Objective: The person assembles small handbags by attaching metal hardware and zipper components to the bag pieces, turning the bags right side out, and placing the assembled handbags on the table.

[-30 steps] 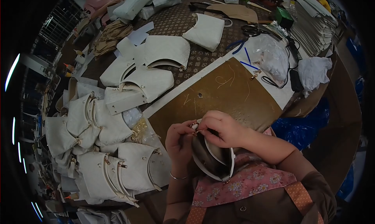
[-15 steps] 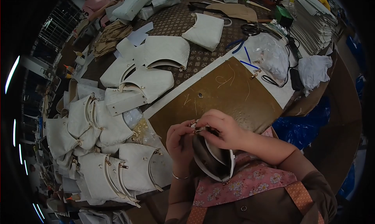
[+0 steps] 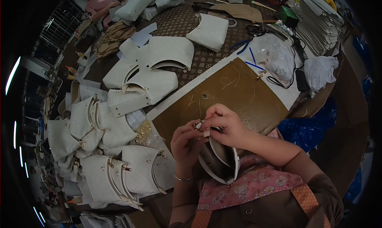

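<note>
A white handbag [image 3: 213, 159] stands against my apron with its dark-lined mouth facing up. At the bag's far end my left hand [image 3: 185, 143] is closed, its fingertips gripping beside a gold-coloured metal ring [image 3: 197, 126]. My right hand [image 3: 225, 125] pinches the same end from the other side, and a small white tab [image 3: 206, 133] shows under its fingers. The fingers partly hide the tab and ring. Beneath and beyond both hands lies a brown work board [image 3: 227, 91] with loose threads on it.
Several white handbags [image 3: 101, 176] with gold hardware crowd the table's left side. Gold-coloured small parts [image 3: 143, 133] lie in plastic near the board. Blue-handled pliers [image 3: 241, 47], a plastic bag [image 3: 274, 55] and a stack of sheets [image 3: 314, 27] are beyond. A person [image 3: 99, 5] sits at far left.
My right fingers have shifted slightly at the bag's end, and the white tab now shows more plainly beneath them. Both hands stay on the bag.
</note>
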`<state>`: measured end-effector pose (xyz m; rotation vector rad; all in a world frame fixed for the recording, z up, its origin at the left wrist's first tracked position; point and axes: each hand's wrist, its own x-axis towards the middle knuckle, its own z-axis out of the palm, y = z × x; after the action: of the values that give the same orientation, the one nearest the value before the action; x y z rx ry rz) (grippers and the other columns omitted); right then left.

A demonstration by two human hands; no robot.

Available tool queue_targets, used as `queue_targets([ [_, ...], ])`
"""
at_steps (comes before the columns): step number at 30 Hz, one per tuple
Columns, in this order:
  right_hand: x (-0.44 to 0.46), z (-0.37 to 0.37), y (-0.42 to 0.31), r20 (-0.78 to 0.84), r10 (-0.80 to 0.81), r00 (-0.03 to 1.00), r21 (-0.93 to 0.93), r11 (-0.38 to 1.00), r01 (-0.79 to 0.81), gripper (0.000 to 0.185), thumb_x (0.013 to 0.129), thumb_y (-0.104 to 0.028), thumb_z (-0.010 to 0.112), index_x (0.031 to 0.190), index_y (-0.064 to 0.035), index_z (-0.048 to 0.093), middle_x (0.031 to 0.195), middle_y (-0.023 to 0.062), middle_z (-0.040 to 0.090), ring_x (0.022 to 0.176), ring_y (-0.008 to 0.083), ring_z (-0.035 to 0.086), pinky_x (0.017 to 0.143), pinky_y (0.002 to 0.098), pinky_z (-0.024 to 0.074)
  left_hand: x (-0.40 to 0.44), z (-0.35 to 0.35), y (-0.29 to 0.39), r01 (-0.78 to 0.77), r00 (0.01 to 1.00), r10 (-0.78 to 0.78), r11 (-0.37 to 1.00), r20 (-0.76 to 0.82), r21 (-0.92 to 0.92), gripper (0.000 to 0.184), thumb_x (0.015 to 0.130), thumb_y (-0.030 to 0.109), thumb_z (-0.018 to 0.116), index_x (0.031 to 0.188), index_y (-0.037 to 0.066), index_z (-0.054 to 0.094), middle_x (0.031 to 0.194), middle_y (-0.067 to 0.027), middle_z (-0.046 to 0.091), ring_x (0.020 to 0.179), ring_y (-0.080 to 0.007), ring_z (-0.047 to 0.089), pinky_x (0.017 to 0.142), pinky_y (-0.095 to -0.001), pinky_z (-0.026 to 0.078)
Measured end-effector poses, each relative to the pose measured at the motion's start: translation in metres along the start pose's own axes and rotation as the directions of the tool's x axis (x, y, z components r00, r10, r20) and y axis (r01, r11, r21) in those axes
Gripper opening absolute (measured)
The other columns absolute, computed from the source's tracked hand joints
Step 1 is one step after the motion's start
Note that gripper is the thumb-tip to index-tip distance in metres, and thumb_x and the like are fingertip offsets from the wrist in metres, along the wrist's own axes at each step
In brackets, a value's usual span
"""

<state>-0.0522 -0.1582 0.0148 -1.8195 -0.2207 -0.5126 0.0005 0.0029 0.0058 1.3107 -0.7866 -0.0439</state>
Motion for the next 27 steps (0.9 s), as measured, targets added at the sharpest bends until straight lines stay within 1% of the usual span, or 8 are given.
queue_targets([
  [2,0.001,0.001,0.001,0.002,-0.007,1.0,-0.006,1.0,0.007,0.023,0.068,0.004,0.068,0.087,-0.0084,0.068,0.092,0.0049,0.051,0.081,0.0164,0.055,0.065,0.0263,0.0471,0.0,-0.003,-0.003,-0.053,0.999,0.052,0.987,0.014,0.152,0.023,0.068,-0.001,0.076,0.088,0.0,0.064,0.094,-0.0079,0.057,0.103,-0.0284,0.059,0.083,-0.0347,0.051],
  [6,0.001,0.003,0.001,0.007,-0.001,1.0,0.018,1.0,0.001,0.023,0.069,0.004,0.069,0.089,-0.0077,0.069,0.091,0.0051,0.052,0.08,0.0164,0.057,0.064,0.0262,0.0477,0.003,-0.001,-0.001,-0.028,0.999,0.031,0.984,-0.016,0.173,0.019,0.069,0.001,0.076,0.086,0.001,0.065,0.088,-0.0069,0.058,0.1,-0.0273,0.06,0.079,-0.0327,0.05],
  [8,0.0,0.003,0.0,0.01,0.004,1.0,0.017,1.0,-0.004,0.023,0.07,0.004,0.069,0.09,-0.0075,0.069,0.091,0.0051,0.053,0.08,0.0163,0.057,0.064,0.0262,0.0479,0.004,-0.002,-0.002,-0.059,0.998,0.062,0.974,-0.007,0.217,0.018,0.071,0.003,0.075,0.087,0.002,0.066,0.086,-0.0062,0.058,0.097,-0.026,0.061,0.077,-0.0306,0.05],
  [15,-0.001,0.002,0.002,0.007,0.013,1.0,0.009,1.0,-0.013,0.02,0.069,0.003,0.069,0.087,-0.0066,0.069,0.091,0.0052,0.053,0.08,0.0161,0.057,0.064,0.0261,0.0476,0.006,0.001,0.0,-0.09,0.996,0.093,0.961,0.0,0.262,0.017,0.071,0.004,0.075,0.085,0.003,0.067,0.084,-0.0059,0.058,0.096,-0.025,0.061,0.076,-0.0303,0.05],
  [21,0.0,0.0,0.002,0.001,0.032,0.999,0.016,0.999,-0.032,0.016,0.069,0.003,0.068,0.083,-0.0051,0.067,0.09,0.0053,0.053,0.078,0.0158,0.056,0.063,0.0258,0.0471,0.01,0.001,0.007,-0.052,0.998,0.044,0.946,0.033,0.319,0.018,0.068,0.001,0.076,0.083,0.003,0.068,0.085,-0.0061,0.059,0.095,-0.0243,0.062,0.075,-0.0295,0.05],
  [23,0.0,-0.002,-0.001,0.007,0.041,0.999,0.021,0.999,-0.041,0.016,0.07,0.004,0.067,0.083,-0.0045,0.067,0.09,0.0055,0.052,0.077,0.0157,0.056,0.063,0.0255,0.0469,0.011,0.001,0.009,0.044,0.998,-0.055,0.967,0.035,0.252,0.02,0.065,-0.001,0.077,0.083,0.004,0.068,0.086,-0.006,0.06,0.097,-0.0237,0.062,0.075,-0.0303,0.05],
  [25,0.0,-0.003,-0.004,0.051,0.099,0.994,0.072,0.992,-0.102,0.016,0.07,0.005,0.066,0.082,-0.0039,0.067,0.092,0.006,0.051,0.077,0.0156,0.056,0.062,0.025,0.0466,0.01,-0.001,0.01,0.067,0.996,-0.08,0.971,0.049,0.23,0.021,0.065,-0.003,0.076,0.083,0.003,0.068,0.087,-0.0067,0.061,0.096,-0.0235,0.062,0.075,-0.0305,0.05],
  [27,0.0,-0.003,-0.003,0.057,0.095,0.994,0.068,0.993,-0.099,0.017,0.069,0.006,0.065,0.083,-0.0037,0.066,0.093,0.0061,0.051,0.077,0.0154,0.056,0.062,0.0249,0.0465,0.011,-0.003,0.009,0.087,0.993,-0.103,0.974,0.064,0.209,0.021,0.064,-0.004,0.076,0.083,0.003,0.068,0.087,-0.0073,0.062,0.095,-0.0232,0.063,0.075,-0.0307,0.051],
])
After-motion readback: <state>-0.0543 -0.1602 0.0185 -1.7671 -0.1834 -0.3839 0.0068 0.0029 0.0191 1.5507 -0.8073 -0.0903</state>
